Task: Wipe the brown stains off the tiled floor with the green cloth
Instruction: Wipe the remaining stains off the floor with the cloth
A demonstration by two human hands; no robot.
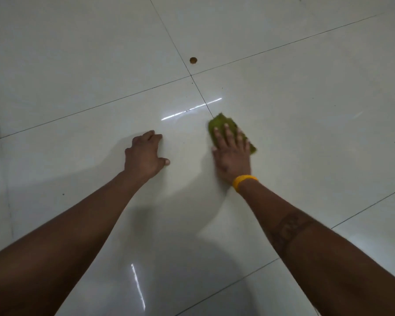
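Fingers flat on green cloth | left hand braced on floor

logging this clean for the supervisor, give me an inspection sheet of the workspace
surface: glossy pale tiled floor with dark grout lines and light glare streaks
job's things: green cloth flat on the floor under the right hand; one brown stain beyond it, on the far tile past the grout crossing, not touched
clutter: a few tiny dark specks on the tiles
grippers: right hand presses the cloth with straight fingers; left hand rests on the bare floor, fingers bent, holding nothing
cables: nothing seen
surroundings: only more tiles; yellow wristband on the right wrist
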